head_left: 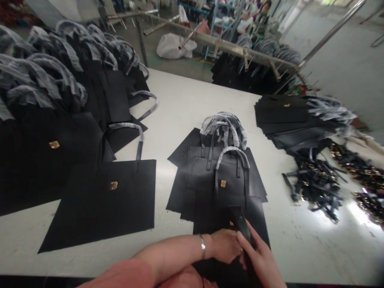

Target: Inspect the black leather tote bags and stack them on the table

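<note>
A dark strap-like strip (241, 222) stands up over the front bag panel (207, 212) on the table. My right hand (260, 256) is closed round this strip, thumb on its near face. My left hand (226, 245), with a silver bracelet at the wrist, is closed beside it, its fingertips meeting the strip and my right hand. What its fingers hold is partly hidden. Beneath both hands lies a fanned stack of black bag panels (186, 180) with plastic-wrapped handles (232, 152). A gold clasp (223, 183) shows on one panel.
Many black panels with wrapped handles (45, 80) are heaped at left; one panel (105, 208) lies in front. At right are another panel stack (282, 116) and a pile of short black straps with gold fittings (318, 184). A metal rail (222, 42) runs beyond the white table (171, 96).
</note>
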`<state>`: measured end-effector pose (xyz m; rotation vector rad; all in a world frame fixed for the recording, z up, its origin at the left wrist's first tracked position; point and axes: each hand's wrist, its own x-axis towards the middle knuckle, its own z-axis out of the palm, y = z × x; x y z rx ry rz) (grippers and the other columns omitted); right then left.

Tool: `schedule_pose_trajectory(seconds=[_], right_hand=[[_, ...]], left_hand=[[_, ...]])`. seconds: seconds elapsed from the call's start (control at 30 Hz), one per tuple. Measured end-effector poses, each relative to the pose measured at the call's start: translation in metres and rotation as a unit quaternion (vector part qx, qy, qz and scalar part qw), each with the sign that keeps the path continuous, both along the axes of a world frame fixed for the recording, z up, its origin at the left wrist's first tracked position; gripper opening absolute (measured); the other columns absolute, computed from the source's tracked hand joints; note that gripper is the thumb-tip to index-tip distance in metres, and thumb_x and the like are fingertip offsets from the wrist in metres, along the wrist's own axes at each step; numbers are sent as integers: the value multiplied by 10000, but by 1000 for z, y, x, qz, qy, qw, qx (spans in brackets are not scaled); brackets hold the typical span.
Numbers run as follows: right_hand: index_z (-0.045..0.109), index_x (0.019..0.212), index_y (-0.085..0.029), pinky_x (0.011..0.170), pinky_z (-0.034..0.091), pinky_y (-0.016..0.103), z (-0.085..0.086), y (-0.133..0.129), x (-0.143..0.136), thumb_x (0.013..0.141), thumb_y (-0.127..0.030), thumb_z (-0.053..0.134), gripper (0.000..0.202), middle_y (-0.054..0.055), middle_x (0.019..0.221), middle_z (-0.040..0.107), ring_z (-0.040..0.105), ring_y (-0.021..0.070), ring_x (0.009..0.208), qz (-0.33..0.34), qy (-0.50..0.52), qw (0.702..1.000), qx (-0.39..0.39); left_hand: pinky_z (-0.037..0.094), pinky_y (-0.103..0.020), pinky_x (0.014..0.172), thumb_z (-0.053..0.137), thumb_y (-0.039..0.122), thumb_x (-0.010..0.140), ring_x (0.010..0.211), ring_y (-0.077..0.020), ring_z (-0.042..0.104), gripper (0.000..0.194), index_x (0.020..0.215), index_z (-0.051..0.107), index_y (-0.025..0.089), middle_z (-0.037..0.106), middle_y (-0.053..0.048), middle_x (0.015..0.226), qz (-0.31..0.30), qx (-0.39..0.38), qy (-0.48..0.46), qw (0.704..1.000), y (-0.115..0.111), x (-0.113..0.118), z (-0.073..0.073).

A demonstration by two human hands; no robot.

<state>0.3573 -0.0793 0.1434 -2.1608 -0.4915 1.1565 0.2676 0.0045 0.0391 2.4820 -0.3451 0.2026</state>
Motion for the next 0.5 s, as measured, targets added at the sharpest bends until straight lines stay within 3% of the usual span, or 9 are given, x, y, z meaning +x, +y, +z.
schedule_pose_trajectory(seconds=[0.07,0.17,0.23,0.4,0.5], right_hand=[[371,1458,-157,400,449,304,-6,5,-8,782,-618,592,848,-65,413,566,558,211,387,29,15,999,-4],[350,1466,-155,381,419,278,-13,19,-20,798,-608,578,839,-81,384,546,535,189,354,50,39,998,-7],[379,1452,-131,372,422,279,-14,35,-26,782,-595,598,844,-76,374,547,537,192,346,50,50,997,-1],[420,1444,-156,425,488,310,-15,82,-23,763,-564,617,817,-19,565,687,605,207,424,12,19,999,30],[415,1451,-192,444,498,309,-14,85,-21,762,-562,621,809,-14,660,721,622,202,454,0,-9,999,45]], left_hand=[[322,-317,1107,549,198,863,1184,-173,527,187,999,677,192,671,-28,1115,18,23,-11,999,14,-29,1],[203,-499,1159,510,312,928,1338,-247,378,368,1256,555,151,560,-91,1325,115,79,-3,990,35,-72,-1],[192,-512,1158,467,372,959,1374,-249,327,423,1329,495,169,506,-85,1389,135,90,-1,987,42,-88,-2],[188,-490,1158,423,378,975,1385,-243,315,397,1317,513,198,509,-57,1388,137,113,-11,984,40,-90,-3],[205,-478,1151,431,393,970,1384,-242,316,418,1329,506,193,491,-55,1410,144,122,-13,982,40,-88,-2]])
